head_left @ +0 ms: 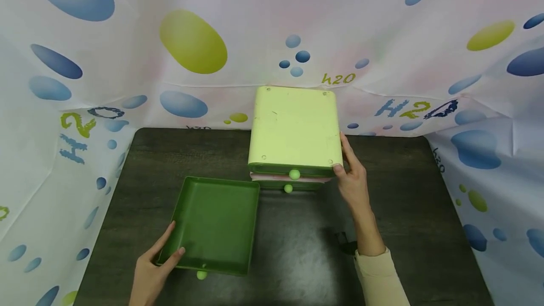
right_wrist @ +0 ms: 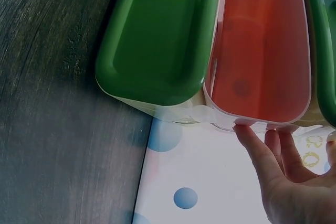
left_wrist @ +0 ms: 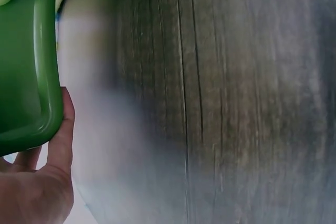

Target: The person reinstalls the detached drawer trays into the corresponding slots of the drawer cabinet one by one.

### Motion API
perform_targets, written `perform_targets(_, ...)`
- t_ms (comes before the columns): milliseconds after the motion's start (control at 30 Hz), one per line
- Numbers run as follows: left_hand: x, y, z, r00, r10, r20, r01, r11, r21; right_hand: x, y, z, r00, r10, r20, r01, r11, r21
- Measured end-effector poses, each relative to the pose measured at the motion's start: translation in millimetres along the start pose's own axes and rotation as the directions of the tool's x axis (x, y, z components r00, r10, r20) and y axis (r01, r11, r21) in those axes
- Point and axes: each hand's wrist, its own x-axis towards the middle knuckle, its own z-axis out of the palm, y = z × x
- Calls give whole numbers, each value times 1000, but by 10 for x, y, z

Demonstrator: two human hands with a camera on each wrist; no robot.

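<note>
A small drawer unit with a pale yellow-green top (head_left: 297,124) stands at the back of the table. Two green drawer fronts with round light green knobs show on it, and between them is an open pinkish slot (right_wrist: 257,51). My right hand (head_left: 352,181) holds the unit's right side, thumb at the upper front corner, fingertips against the wall beside the slot. To the left of the unit is a pulled-out green drawer (head_left: 214,225), its inside bare and its knob facing me. My left hand (head_left: 153,266) grips its left front corner, thumb over the rim.
The dark wood-grain table (head_left: 408,202) spreads out around the unit and drawer. A white sheet printed with blue and yellow-green spots (head_left: 238,37) hangs behind the table and at both sides, close to the unit's back.
</note>
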Motion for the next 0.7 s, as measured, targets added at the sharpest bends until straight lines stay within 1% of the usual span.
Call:
perform_targets(200,-63,29,88,999,46,-16,-46,999,6,5,-15,9,1000,6,-2,-6,1000,15)
perform_targets(267,-90,46,144,997,71,-23,-71,997,8,3,-17,7,1000,7,-7,-7,1000,23)
perform_targets(367,-134,75,235,996,87,-18,-87,996,7,2,-15,4,1000,8,-10,-8,1000,24)
perform_targets(567,-189,124,404,995,103,-15,-102,995,8,0,-11,1,1000,10,-11,-10,1000,29)
perform_targets(700,-196,141,447,993,110,-32,-109,994,10,10,-7,12,1000,3,-4,-3,1000,27)
